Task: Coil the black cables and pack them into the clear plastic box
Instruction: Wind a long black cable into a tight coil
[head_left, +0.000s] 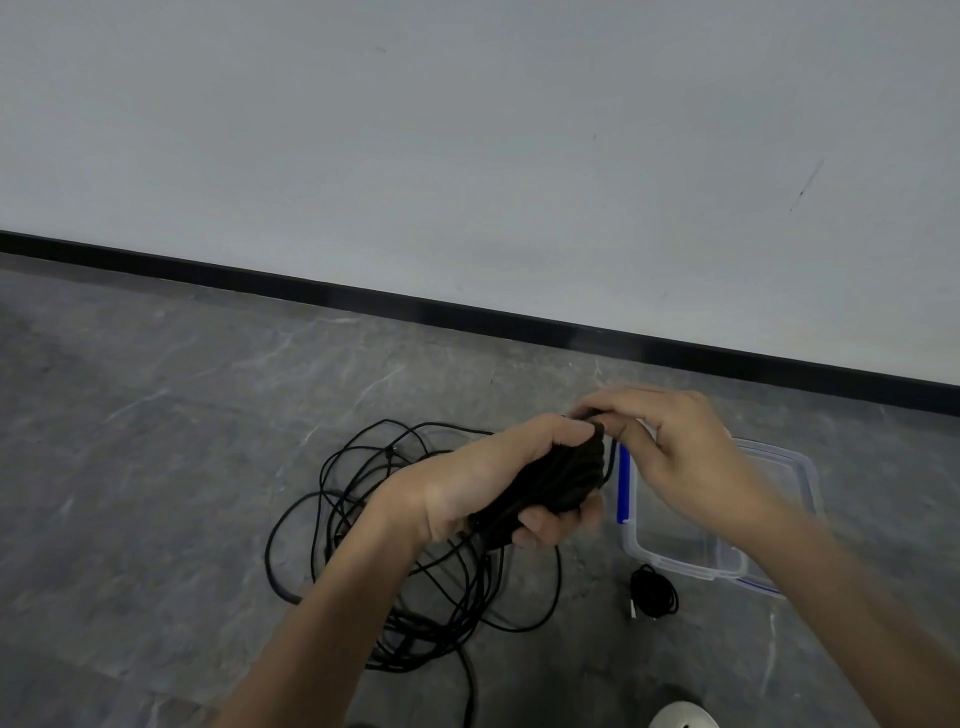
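My left hand (483, 478) grips a thick bundle of coiled black cable (563, 475) held above the floor. At the bundle's top end, my right hand (675, 447) pinches a strand of the same cable. Under my left forearm a loose tangle of black cable (363, 535) spreads over the grey floor. The clear plastic box (691, 564) with blue clips lies on the floor to the right, partly hidden by my right hand and forearm. A small coiled black cable (654, 597) lies on the floor just in front of the box.
A white wall with a black skirting board (467, 314) runs across the back. The grey stone-patterned floor (156, 441) stretches out to the left. A white rounded object (683, 716) shows at the bottom edge.
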